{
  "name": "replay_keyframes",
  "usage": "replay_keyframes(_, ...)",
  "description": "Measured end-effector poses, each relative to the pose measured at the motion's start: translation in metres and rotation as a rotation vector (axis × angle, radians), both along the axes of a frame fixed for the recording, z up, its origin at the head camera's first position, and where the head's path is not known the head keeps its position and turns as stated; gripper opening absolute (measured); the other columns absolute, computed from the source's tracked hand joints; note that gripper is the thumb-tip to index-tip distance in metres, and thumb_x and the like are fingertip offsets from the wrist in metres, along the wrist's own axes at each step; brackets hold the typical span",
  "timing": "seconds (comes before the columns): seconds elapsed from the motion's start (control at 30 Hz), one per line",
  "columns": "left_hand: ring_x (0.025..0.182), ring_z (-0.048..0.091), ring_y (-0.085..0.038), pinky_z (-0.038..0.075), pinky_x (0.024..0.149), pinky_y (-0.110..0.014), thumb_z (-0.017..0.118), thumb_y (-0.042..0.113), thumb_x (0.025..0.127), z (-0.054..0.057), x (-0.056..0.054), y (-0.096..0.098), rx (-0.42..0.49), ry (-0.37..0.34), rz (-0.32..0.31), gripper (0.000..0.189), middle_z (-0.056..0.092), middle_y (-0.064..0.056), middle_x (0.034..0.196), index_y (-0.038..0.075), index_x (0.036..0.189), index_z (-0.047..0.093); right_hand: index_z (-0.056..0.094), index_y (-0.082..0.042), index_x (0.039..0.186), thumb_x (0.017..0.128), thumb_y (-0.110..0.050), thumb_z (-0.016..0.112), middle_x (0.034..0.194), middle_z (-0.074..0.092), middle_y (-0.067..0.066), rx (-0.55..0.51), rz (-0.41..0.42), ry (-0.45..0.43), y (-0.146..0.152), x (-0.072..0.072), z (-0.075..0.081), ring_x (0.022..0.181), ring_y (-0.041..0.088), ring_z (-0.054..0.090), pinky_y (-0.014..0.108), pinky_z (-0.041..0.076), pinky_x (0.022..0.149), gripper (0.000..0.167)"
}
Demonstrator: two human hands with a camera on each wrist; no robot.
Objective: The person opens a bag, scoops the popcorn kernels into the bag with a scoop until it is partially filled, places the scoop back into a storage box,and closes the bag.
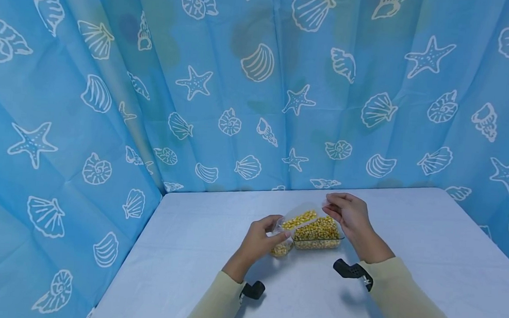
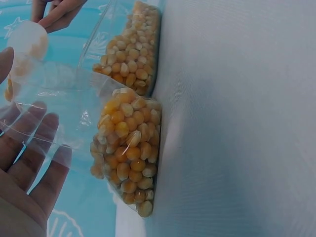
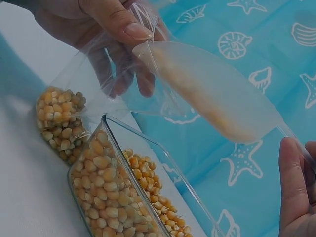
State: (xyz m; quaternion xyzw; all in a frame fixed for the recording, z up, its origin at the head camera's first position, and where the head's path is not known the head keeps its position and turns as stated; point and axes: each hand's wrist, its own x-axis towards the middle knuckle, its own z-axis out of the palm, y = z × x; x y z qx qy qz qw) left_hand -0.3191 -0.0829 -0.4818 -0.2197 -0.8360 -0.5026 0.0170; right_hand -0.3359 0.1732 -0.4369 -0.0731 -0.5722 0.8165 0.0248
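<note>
Between thumb and fingers, my left hand holds the mouth of a clear plastic bag. Corn kernels fill the bag's bottom, which rests on the table. My right hand pinches the handle of a translucent white scoop. Kernels lie along the scoop, and its tip reaches the bag's mouth beside my left thumb. Below the scoop stands a glass container of corn kernels, heaped higher on one side. The bag sits just left of this container.
A white cloth covers the table. Behind it and to the left hangs a blue curtain with white shells and starfish. A black wrist camera juts from the right sleeve, another camera from the left.
</note>
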Motion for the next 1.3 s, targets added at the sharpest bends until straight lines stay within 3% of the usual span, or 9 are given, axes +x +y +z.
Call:
replay_keyframes(0.23, 0.111, 0.06, -0.014, 0.048, 0.093, -0.042, 0.069, 0.048, 0.088, 0.0, 0.0, -0.001, -0.001, 0.003, 0.005, 0.052, 0.067, 0.011, 0.108, 0.015, 0.128, 0.063, 0.058, 0.0, 0.112, 0.093, -0.015, 0.069, 0.093, 0.063, 0.012, 0.029, 0.008, 0.022, -0.003, 0.003, 0.007, 0.079, 0.016, 0.066, 0.03, 0.054, 0.08, 0.027)
replay_keyframes(0.37, 0.111, 0.061, -0.016, 0.049, 0.092, -0.043, 0.069, 0.047, 0.088, 0.0, 0.0, -0.002, 0.004, -0.004, 0.001, 0.056, 0.068, 0.009, 0.109, 0.01, 0.13, 0.061, 0.06, 0.0, 0.11, 0.092, -0.016, 0.07, 0.09, 0.063, 0.01, 0.047, 0.004, 0.035, -0.005, 0.003, 0.01, 0.078, 0.016, 0.066, 0.03, 0.054, 0.079, 0.026)
replay_keyframes(0.6, 0.11, 0.06, -0.014, 0.05, 0.09, -0.039, 0.069, 0.049, 0.087, -0.001, 0.0, -0.002, -0.009, -0.012, 0.011, 0.06, 0.067, 0.011, 0.109, 0.009, 0.131, 0.061, 0.057, 0.005, 0.113, 0.094, -0.014, 0.067, 0.099, 0.061, 0.017, 0.087, 0.011, 0.072, -0.007, 0.002, 0.014, 0.078, 0.016, 0.066, 0.031, 0.055, 0.079, 0.029)
replay_keyframes(0.73, 0.109, 0.06, -0.011, 0.051, 0.088, -0.036, 0.069, 0.052, 0.086, 0.0, -0.001, -0.001, -0.011, -0.018, 0.017, 0.058, 0.066, 0.014, 0.107, 0.014, 0.13, 0.062, 0.055, 0.007, 0.114, 0.094, -0.013, 0.066, 0.095, 0.062, 0.013, 0.084, 0.022, 0.079, -0.007, 0.003, 0.016, 0.078, 0.016, 0.066, 0.031, 0.055, 0.079, 0.03)
replay_keyframes(1.0, 0.106, 0.061, -0.012, 0.052, 0.086, -0.036, 0.07, 0.049, 0.087, 0.002, -0.002, -0.001, -0.021, -0.008, 0.018, 0.06, 0.067, 0.011, 0.107, 0.008, 0.13, 0.062, 0.056, 0.005, 0.113, 0.094, -0.013, 0.066, 0.092, 0.063, 0.009, 0.095, 0.013, 0.069, -0.008, 0.001, 0.016, 0.079, 0.016, 0.066, 0.031, 0.055, 0.079, 0.028)
replay_keyframes(1.3, 0.107, 0.061, -0.011, 0.05, 0.089, -0.038, 0.07, 0.049, 0.086, 0.002, -0.001, 0.0, -0.015, -0.025, 0.023, 0.059, 0.067, 0.014, 0.108, 0.011, 0.129, 0.062, 0.055, 0.006, 0.114, 0.095, -0.013, 0.066, 0.092, 0.062, 0.009, 0.083, 0.024, 0.077, -0.006, 0.002, 0.016, 0.079, 0.016, 0.066, 0.031, 0.055, 0.079, 0.029)
